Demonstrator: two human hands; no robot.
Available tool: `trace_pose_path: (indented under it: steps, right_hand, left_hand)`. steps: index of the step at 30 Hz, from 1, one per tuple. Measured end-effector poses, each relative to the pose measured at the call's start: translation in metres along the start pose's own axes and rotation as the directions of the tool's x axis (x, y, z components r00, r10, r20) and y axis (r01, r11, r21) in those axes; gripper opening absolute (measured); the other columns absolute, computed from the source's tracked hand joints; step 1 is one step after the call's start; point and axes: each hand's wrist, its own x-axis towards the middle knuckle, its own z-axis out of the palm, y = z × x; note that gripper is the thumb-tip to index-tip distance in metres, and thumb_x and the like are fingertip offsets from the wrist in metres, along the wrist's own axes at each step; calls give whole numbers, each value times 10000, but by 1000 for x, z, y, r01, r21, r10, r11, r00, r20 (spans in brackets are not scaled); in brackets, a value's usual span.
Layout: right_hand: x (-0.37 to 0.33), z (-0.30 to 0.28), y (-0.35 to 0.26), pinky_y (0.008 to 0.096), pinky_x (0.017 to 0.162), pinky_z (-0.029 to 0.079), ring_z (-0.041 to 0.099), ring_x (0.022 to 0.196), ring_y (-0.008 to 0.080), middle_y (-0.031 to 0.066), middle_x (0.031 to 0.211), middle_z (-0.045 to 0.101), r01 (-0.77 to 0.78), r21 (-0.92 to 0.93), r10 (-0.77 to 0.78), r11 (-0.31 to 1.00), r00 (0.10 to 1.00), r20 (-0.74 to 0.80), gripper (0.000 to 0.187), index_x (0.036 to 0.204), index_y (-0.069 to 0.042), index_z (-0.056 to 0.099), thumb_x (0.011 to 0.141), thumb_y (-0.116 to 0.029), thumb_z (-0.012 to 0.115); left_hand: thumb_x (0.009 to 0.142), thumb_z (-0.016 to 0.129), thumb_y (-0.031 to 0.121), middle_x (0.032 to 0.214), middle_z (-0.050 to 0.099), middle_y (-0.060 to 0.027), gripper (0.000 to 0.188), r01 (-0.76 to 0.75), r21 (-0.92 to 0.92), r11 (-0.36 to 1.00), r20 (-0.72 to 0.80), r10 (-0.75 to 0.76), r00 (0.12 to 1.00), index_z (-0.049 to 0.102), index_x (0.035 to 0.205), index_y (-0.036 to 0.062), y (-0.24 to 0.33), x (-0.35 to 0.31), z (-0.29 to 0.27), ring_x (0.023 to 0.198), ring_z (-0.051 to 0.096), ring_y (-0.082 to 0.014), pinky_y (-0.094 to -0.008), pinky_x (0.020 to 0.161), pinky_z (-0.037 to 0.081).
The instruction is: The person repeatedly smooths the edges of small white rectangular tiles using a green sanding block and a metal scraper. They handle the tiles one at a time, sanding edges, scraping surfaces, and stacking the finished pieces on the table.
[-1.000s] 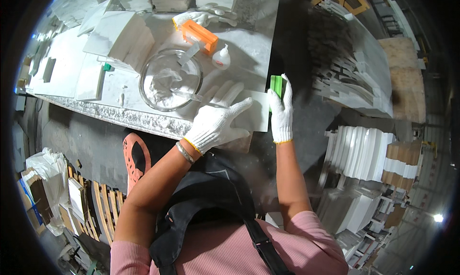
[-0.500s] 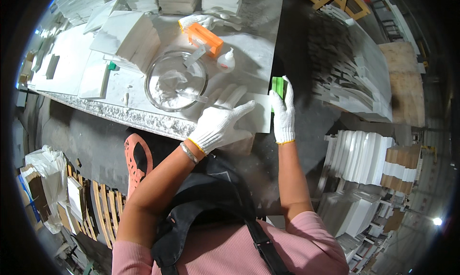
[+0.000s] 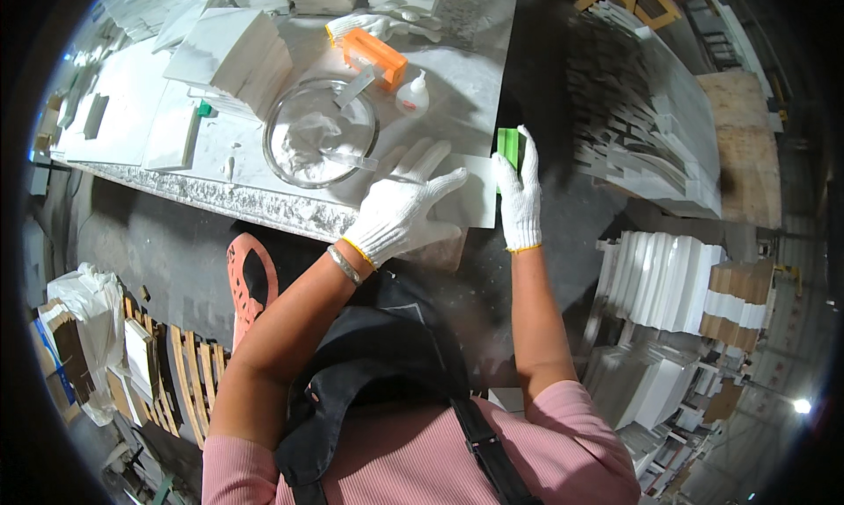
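Head-worn fisheye looking steeply down over the gloved fingers

The left-side lens looks from above and behind the fingers, facing forward and down, close enough that the forearms rise large below them and the pink shirt, nearest of all, sits lower still. Beyond the fingers and leftward the tabletop spreads; right of them lies the floor; straight edges bend toward the rim.
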Motion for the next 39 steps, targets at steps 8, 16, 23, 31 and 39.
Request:
trace_pose_path:
  steps: [8, 16, 23, 31, 39]
  right_hand:
    - [-91, -17, -9, 435, 1116, 435, 540, 1328, 336, 201, 1461, 533, 182, -219, -175, 959, 983, 53, 701, 1514, -32, 441, 911, -187, 763]
    - [8, 2, -7, 383, 1152, 386, 501, 1384, 290, 178, 1539, 485, 102, -74, -100, 992, 994, 34, 642, 1536, -48, 419, 989, -267, 675]
    - [-87, -17, -10, 430, 1129, 420, 538, 1323, 342, 203, 1466, 525, 176, -263, -165, 948, 984, 64, 692, 1528, -32, 428, 924, -165, 738]
    - [93, 9, 7, 351, 1039, 473, 602, 1242, 217, 166, 1410, 603, 295, -291, -293, 910, 955, 52, 635, 1532, -132, 449, 976, -317, 696]
    - [153, 35, -30, 465, 1060, 458, 586, 1220, 436, 260, 1347, 608, 415, -313, -382, 854, 910, 163, 659, 1479, -80, 495, 981, -492, 625]
  left_hand:
    - [698, 852, 419, 1582, 426, -152, 726, 7, 53, 999, 24, -8, 1000, 650, 1364, 215, 0, -2, -4, 1483, 368, -385, -531, 1214, 292]
    - [701, 852, 410, 1587, 420, -150, 717, 26, 20, 999, 20, -26, 999, 649, 1367, 234, 0, -2, -2, 1478, 376, -384, -516, 1217, 294]
    - [705, 848, 407, 1602, 403, -145, 709, 34, 42, 999, 34, -36, 999, 651, 1369, 252, 0, -3, -4, 1481, 375, -380, -526, 1227, 281]
    - [701, 845, 446, 1597, 412, -147, 701, 2, 23, 1000, 28, -3, 1000, 668, 1350, 251, -1, 2, 0, 1467, 393, -384, -526, 1209, 299]
    - [708, 841, 456, 1572, 441, -167, 693, -5, 39, 999, 14, 4, 1000, 674, 1334, 209, 1, 2, -4, 1448, 413, -398, -505, 1205, 313]
